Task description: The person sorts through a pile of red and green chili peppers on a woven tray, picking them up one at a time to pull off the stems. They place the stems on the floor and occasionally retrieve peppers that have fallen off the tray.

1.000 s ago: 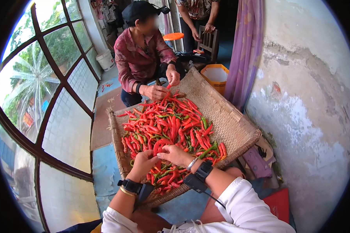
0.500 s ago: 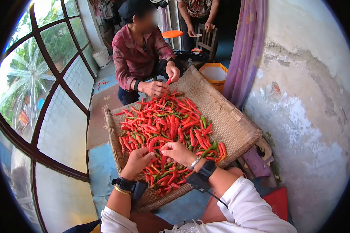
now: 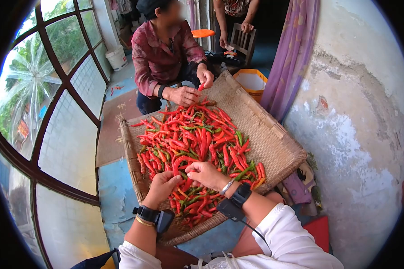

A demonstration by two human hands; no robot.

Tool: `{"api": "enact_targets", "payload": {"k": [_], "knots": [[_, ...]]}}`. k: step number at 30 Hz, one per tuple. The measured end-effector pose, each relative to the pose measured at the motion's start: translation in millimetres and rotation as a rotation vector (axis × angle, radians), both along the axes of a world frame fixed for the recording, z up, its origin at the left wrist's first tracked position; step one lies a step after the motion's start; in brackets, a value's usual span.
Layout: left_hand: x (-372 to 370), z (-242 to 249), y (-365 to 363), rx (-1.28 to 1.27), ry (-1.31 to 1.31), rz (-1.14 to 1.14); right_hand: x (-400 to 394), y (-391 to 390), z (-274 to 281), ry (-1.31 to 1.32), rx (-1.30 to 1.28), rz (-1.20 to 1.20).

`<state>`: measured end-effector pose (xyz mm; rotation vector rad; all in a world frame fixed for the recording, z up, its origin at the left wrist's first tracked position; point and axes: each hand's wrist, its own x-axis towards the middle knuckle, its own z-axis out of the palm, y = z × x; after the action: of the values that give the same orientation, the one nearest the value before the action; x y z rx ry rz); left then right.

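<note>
A flat woven tray [image 3: 260, 134] holds a heap of red chillies [image 3: 193, 139] with a few green ones among them. My left hand [image 3: 162, 187] and my right hand [image 3: 206, 174] meet over the near part of the heap, both pinching one curved red chilli [image 3: 180, 165] between the fingertips. Each wrist wears a black band. Across the tray a seated person in a dark red shirt [image 3: 164, 54] works the far edge of the heap; that person's hand [image 3: 205, 80] holds a single chilli.
A big arched window [image 3: 45, 112] fills the left side. A rough plaster wall [image 3: 359, 134] and a purple curtain [image 3: 289, 49] stand on the right. Behind the tray are an orange bucket [image 3: 251, 83], a wooden chair [image 3: 242, 42] and a second, standing person [image 3: 233, 18].
My view has tilted a little, so the tray sits lower and nearer. My hands have stayed together on the chilli, shifting slightly down the heap. The seated person keeps handling a chilli.
</note>
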<state>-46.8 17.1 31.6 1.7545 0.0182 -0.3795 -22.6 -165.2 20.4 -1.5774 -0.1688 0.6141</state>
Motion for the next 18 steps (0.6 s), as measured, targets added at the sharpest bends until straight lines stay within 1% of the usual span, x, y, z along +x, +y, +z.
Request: {"api": "enact_targets", "payload": {"k": [7, 11, 13, 16, 18], "knots": [[0.4, -5.7, -0.6, 0.020, -0.027, -0.013, -4.0, -6.0, 2.1, -0.027, -0.021, -0.007], [-0.4, -2.4, -3.5, 0.063, 0.015, -0.031, -6.3, -11.8, 1.8, -0.015, 0.006, -0.021], [-0.6, -1.9, -4.4, 0.069, 0.024, -0.031, -7.2, -14.2, 3.3, -0.037, -0.025, -0.019], [0.3, -3.5, -2.1, 0.102, 0.044, -0.078, -6.8, -15.9, 0.7, -0.103, -0.039, 0.005], [1.6, -6.9, -1.4, 0.138, 0.030, -0.111, -6.5, -17.2, 0.6, -0.103, -0.048, 0.013]]}}
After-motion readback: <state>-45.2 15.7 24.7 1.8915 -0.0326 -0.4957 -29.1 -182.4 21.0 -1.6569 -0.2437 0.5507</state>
